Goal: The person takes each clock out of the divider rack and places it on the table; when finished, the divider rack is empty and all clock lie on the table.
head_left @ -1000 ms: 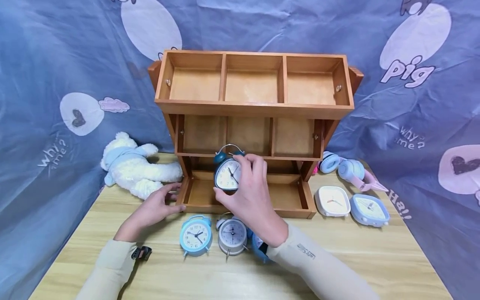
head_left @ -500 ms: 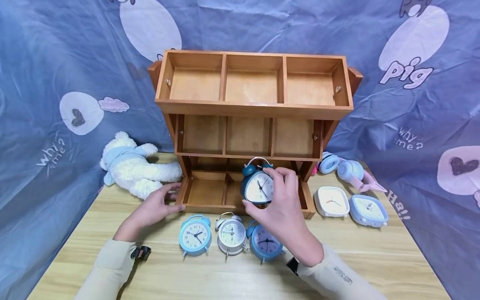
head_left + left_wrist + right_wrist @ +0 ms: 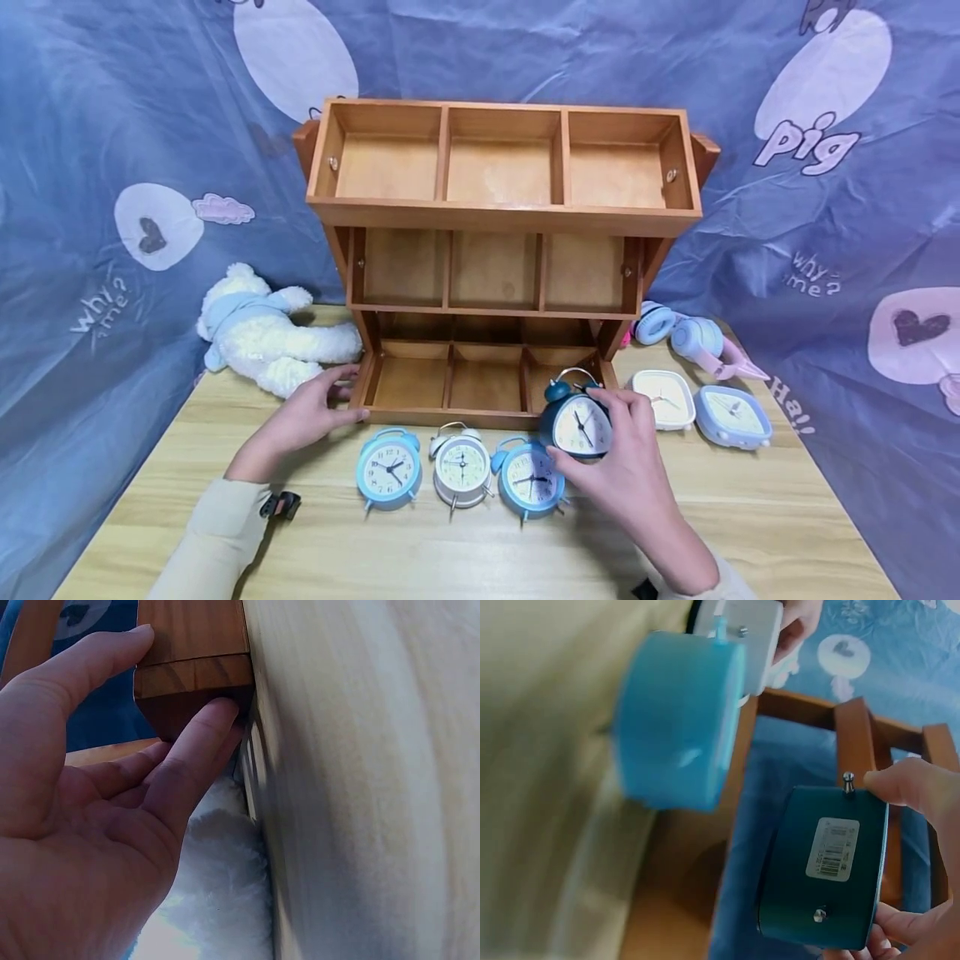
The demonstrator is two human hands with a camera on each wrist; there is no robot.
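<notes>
My right hand (image 3: 626, 462) pinches a dark teal twin-bell alarm clock (image 3: 581, 425) between thumb and fingers, its dial facing me. It hangs at the right front edge of the tiered wooden box (image 3: 502, 218); its underside with a barcode label (image 3: 832, 849) shows in the right wrist view. At the box's lower left corner rests my left hand (image 3: 315, 412), thumb on the front and fingers along the side (image 3: 191, 761). Before the box stand a light blue alarm clock (image 3: 388, 473), a white one (image 3: 462, 468) and a blue one (image 3: 531, 479).
Right of the box are a white square clock (image 3: 663, 402), a light blue square clock (image 3: 733, 417) and blue-pink headphones (image 3: 697, 342). A white plush bear (image 3: 262, 333) lies against its left side. A blue printed cloth (image 3: 810, 275) hangs behind.
My right hand has carried the dark teal clock rightward and down towards me, from before the box's middle to its right front edge. The left hand has stayed at the corner.
</notes>
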